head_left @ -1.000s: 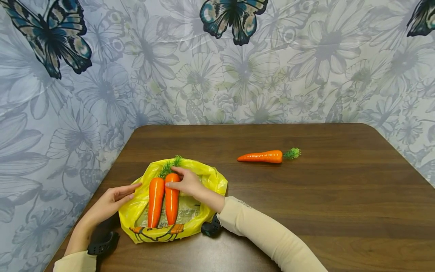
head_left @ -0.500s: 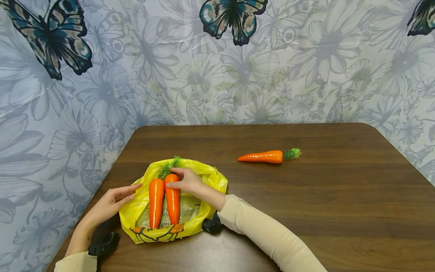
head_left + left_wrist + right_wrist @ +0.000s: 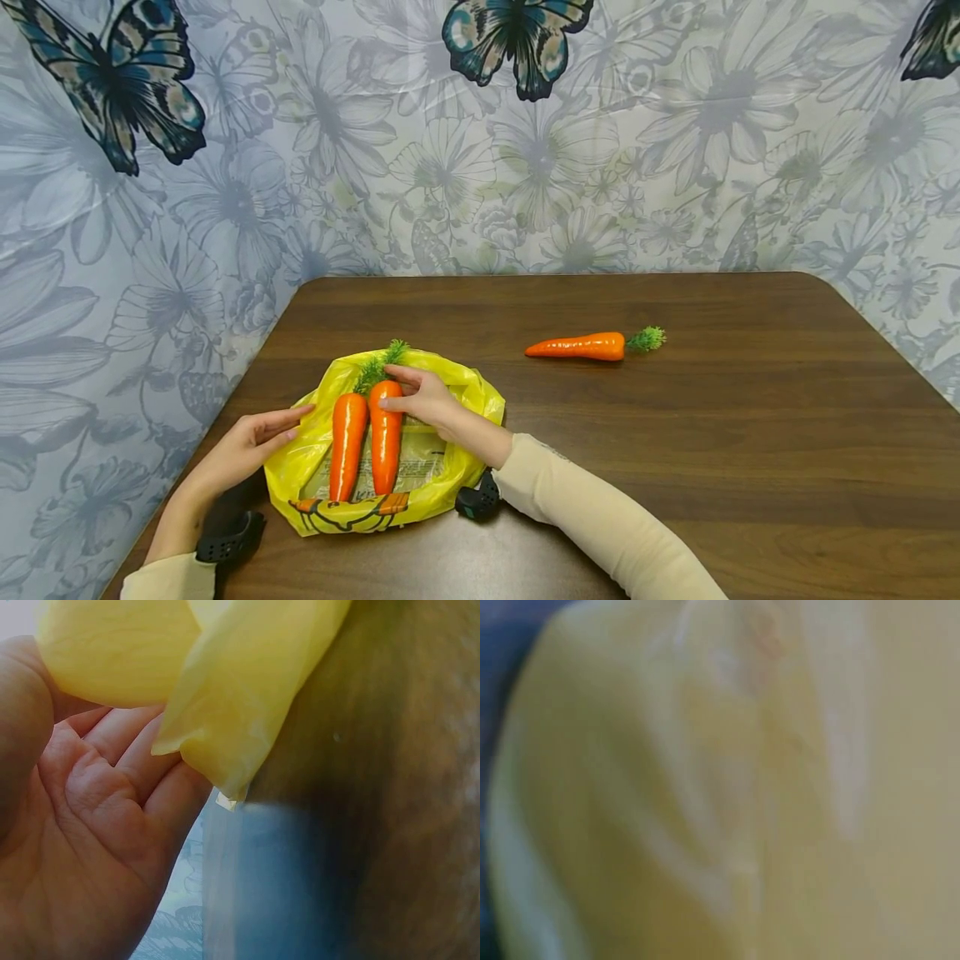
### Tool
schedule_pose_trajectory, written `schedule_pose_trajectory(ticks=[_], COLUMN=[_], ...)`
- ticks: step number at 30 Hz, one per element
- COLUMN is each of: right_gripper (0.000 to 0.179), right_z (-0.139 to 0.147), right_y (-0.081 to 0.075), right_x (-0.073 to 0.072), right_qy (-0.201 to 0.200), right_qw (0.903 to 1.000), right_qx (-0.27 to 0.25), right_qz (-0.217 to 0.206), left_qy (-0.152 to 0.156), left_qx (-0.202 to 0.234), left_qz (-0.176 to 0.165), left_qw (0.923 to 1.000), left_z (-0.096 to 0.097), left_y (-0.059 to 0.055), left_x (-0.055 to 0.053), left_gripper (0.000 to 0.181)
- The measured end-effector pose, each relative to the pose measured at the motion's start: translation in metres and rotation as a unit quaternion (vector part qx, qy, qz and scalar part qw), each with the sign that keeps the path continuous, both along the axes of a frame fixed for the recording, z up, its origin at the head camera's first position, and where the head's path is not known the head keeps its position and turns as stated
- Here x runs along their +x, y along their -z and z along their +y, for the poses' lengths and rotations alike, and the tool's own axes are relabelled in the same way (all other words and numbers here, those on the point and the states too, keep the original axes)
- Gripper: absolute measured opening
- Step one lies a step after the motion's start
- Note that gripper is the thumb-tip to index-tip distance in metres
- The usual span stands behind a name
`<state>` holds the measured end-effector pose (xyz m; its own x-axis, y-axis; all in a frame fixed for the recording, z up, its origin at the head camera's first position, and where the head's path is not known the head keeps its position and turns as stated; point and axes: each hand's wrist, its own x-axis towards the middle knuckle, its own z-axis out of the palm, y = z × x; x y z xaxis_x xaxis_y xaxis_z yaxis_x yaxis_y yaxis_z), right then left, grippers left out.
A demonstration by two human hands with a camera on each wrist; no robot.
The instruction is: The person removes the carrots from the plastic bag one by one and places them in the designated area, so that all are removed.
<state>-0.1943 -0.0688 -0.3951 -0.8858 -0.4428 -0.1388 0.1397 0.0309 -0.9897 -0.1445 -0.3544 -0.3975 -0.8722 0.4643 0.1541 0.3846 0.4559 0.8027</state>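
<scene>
A yellow plastic bag (image 3: 468,404) lies on the table with its mouth spread wide. Inside it, two orange carrots with green tops lie side by side: a left carrot (image 3: 347,450) and a right carrot (image 3: 386,458). With thumb and fingers my right hand (image 3: 429,402) holds the right carrot near its leafy end. My left hand (image 3: 243,446) rests against the bag's left side, its fingers fairly straight; the left wrist view shows the yellow plastic (image 3: 232,697) hiding the fingertips. Only blurred yellow plastic (image 3: 840,885) fills the right wrist view.
A third carrot (image 3: 576,346) lies on the brown wooden table (image 3: 750,433), behind and to the right of the bag. Behind the table's far edge rises a flower-patterned wall (image 3: 540,183) with butterfly decorations (image 3: 516,42).
My right hand has moved slightly to the right and away from me, and the right carrot has shifted with it. My left hand has stayed at the bag's side.
</scene>
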Motion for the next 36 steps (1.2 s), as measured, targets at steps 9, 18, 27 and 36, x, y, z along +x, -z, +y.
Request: schedule_pose_trajectory(ticks=[9,18,27,36], right_gripper=[0.047,0.041,0.042,0.04], right_z=[0.0008,0.0052,0.0067,0.0081], right_y=[0.0012,0.0016,0.002,0.0015], right_x=[-0.0012,-0.0019,-0.0022,-0.0004], right_qy=[0.057,0.077,0.079,0.087], right_qw=[0.9919,0.9809,0.9826,0.9766], right_qx=[-0.099,-0.166,-0.16,-0.189], right_qz=[-0.056,-0.065,-0.052,-0.054], left_qy=[0.001,0.001,0.003,0.001], left_qx=[0.003,0.003,0.007,0.003], left_qz=[-0.001,-0.003,-0.003,-0.006], left_qw=[1.0,1.0,1.0,1.0], left_z=[0.0006,0.0013,0.0015,0.0019], left_y=[-0.0003,-0.001,-0.0014,-0.0015], left_x=[0.0002,0.0006,0.0008,0.0013], left_gripper=[0.034,0.034,0.034,0.034])
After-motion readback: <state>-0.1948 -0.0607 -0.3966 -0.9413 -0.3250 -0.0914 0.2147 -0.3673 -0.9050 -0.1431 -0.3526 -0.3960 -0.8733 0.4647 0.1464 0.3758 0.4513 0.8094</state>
